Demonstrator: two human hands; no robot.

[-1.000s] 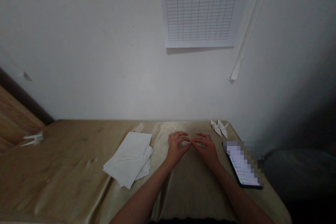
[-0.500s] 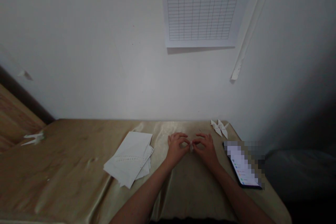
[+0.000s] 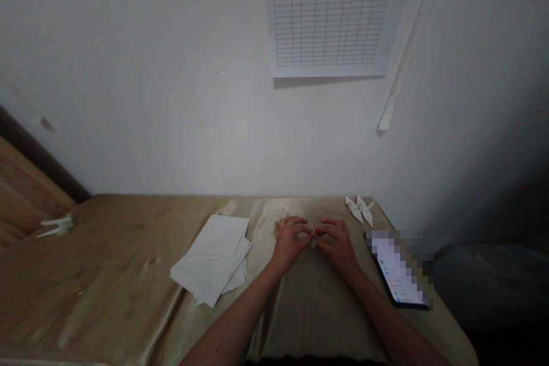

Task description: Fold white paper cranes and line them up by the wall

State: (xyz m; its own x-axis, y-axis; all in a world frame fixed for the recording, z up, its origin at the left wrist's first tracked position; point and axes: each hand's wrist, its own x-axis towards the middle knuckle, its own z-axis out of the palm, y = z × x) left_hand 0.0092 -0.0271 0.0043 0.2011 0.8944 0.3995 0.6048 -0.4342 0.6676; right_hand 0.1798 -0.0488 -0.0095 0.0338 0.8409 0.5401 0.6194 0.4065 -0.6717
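My left hand (image 3: 290,244) and my right hand (image 3: 338,246) hover over the table, fingertips meeting at the centre. Pinched between them is a small piece of folded white paper (image 3: 313,242), mostly hidden by my fingers. Its exact shape is too small to tell. Just beyond my right hand, a pair of white origami cranes (image 3: 358,210) rests near the far edge of the table. To the left of my left hand lies a loose stack of white paper sheets (image 3: 210,260).
A smartphone (image 3: 398,274) with a pixelated screen lies to the right of my right hand. Gold satin cloth (image 3: 107,263) covers the table. A white paper crane (image 3: 55,226) lies at the far left. A ruled chart (image 3: 328,17) hangs on the wall.
The small folded paper now shows below my fingertips, and my hands have drawn slightly apart around it. The view has shifted only a little.
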